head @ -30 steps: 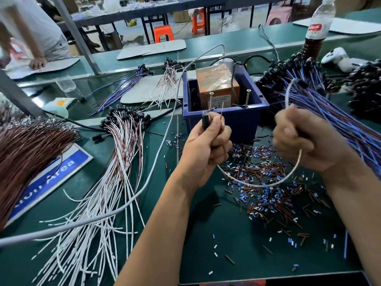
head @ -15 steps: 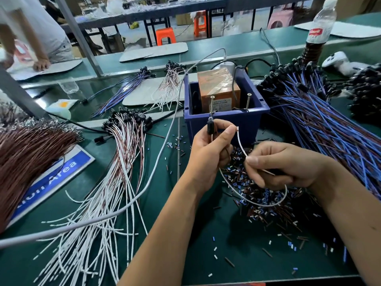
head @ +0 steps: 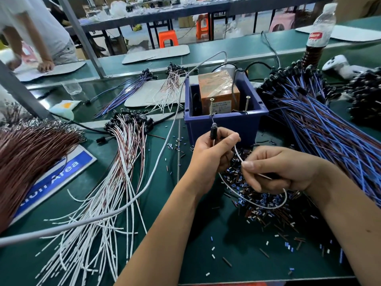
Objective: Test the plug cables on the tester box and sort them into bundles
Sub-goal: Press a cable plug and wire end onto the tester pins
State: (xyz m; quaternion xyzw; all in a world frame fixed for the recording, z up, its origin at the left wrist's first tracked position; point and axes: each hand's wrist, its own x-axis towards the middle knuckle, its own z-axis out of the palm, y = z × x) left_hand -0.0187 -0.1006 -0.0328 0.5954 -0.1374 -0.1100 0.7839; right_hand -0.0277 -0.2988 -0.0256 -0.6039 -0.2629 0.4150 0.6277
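Right hand (head: 284, 172) dropped from 2 o'clock to table centre w/ the white cable (head: 252, 203) end pinched, left hand (head: 214, 149) grips plug (by tester box (head: 224, 120)) — prob test next.

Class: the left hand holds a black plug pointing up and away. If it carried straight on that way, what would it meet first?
Probably the left screw on the blue bin, just beyond the plug in the left hand; depth is uncertain.

Left hand (head: 210, 153) grips a black plug (head: 212, 131) just near of the blue tester box (head: 224, 120). Right hand (head: 282, 170) pinches the plug's white cable (head: 257, 204), which loops over insulation offcuts (head: 268, 213). White bundle (head: 115, 182) lies left, blue bundle (head: 321, 124) right.
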